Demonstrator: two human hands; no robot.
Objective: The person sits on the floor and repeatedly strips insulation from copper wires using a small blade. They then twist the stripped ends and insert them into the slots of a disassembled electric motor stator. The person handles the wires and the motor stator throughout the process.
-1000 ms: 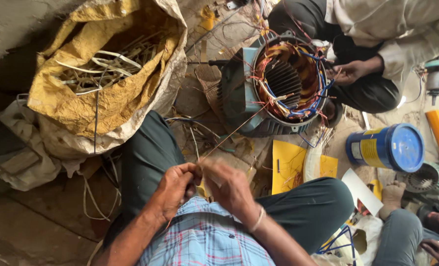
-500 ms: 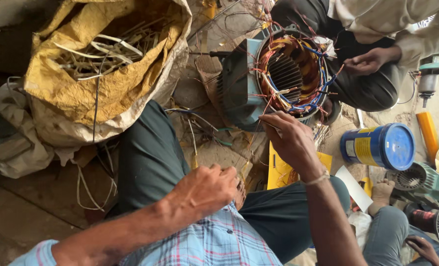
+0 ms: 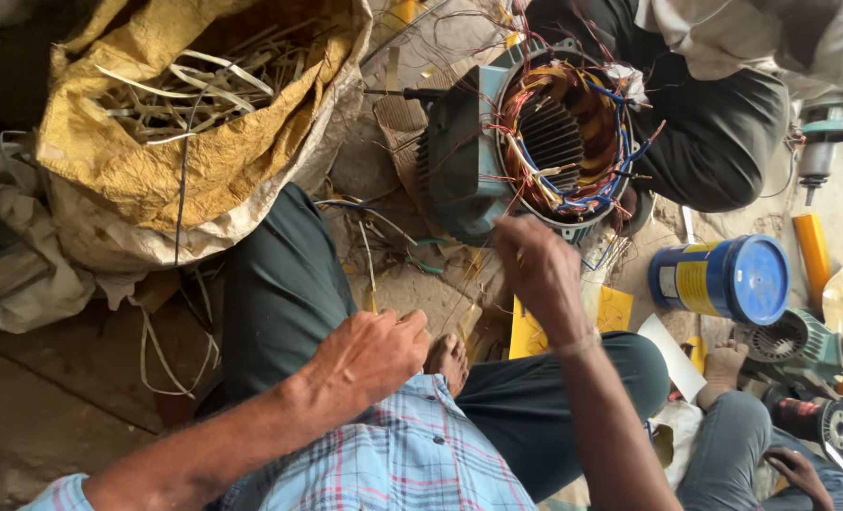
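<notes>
Left to right: we see a yellow sack [image 3: 194,142] of offcut strips on the floor [image 3: 52,416], then our left hand [image 3: 369,355] by the knee, grip curled closed with whatever it pinches hidden. Our right hand [image 3: 540,274] reaches up just under the motor stator [image 3: 535,142], grip pressed together on a thin wire [image 3: 478,284], we think. The stator lies on its side ahead of us, looks heavy and rigid, best held by its finned housing since the copper windings seem fragile; a blue can [image 3: 724,279] lies right in a cluttered workshop.

Bare floor beside the sack [image 3: 204,161] is open — loose wires [image 3: 384,232] crowd the motor [image 3: 535,142].
</notes>
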